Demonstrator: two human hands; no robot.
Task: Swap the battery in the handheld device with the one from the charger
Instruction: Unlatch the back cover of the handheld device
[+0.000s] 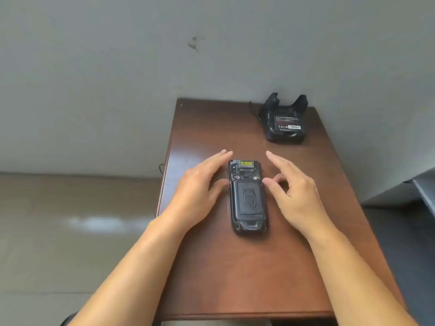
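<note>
Flanking the face-down handheld device (248, 196), left hand (200, 184) and right hand (294, 184) spread empty on the counter (235, 267), charger (285, 121) with battery (288, 123) well beyond, unobstructed.

A brown wooden counter (270, 267) is seen at centre frame. A device (248, 198) lies face down mid-counter; a charger (283, 123) stands at its upper right corner.

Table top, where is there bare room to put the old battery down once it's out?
The table is bare between the handheld device and its near edge, and in the far-left corner beside the charger. It is crowded around the device, flanked by left hand and right hand.
</note>
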